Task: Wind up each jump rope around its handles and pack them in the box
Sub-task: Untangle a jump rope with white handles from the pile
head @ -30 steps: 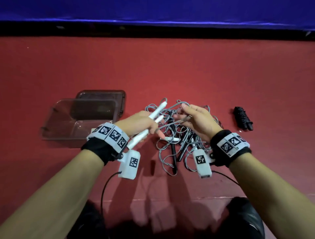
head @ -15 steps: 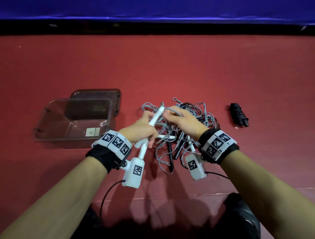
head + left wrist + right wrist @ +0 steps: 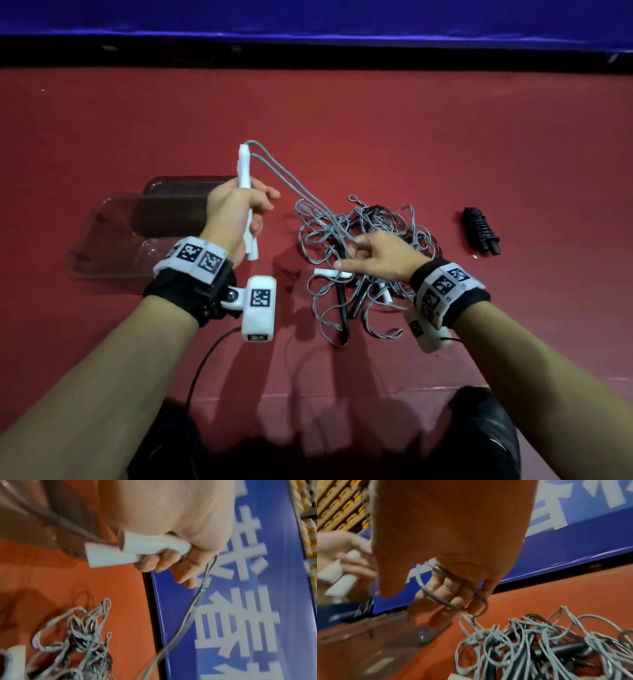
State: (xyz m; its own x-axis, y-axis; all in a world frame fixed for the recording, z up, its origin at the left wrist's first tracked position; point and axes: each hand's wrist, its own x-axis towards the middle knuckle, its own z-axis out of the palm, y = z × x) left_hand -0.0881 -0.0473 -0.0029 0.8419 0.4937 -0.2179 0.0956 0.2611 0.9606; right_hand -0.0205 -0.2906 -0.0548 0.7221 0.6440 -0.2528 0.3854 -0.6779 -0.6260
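Left hand (image 3: 236, 205) raised above the red floor (image 3: 376, 120), fingers (image 3: 159, 562) curled round two white handles (image 3: 245, 192) held side by side and roughly upright; flared butt ends protruding below the fist in the left wrist view, cord ends at the top. Two strands of grey cord (image 3: 291, 174) running from the handle tops down and to the right, slanting toward the right hand (image 3: 380, 257). Right hand low over the tangled pile of ropes (image 3: 363, 246), thumb extended leftward, remaining fingers (image 3: 447, 589) bent with a loop of grey cord passing across and under them, caught against the palm in the right wrist view; exact number of fingers closing on the cord not discernible. Pile on the floor between the two forearms, composed of grey cords mixed with black handles (image 3: 342, 308) and further white handles (image 3: 332, 273), one white handle just beside the right thumb. Clear plastic box (image 3: 113, 240) on the floor left of the left hand, its lid (image 3: 178, 183) lying behind it, touching or overlapping; contents not discernible through blur and glare. Wound black jump rope (image 3: 481, 231) lying apart on the floor to the right of the pile, well clear of both hands. Blue banner (image 3: 308, 17) with white characters along the far edge of the floor.
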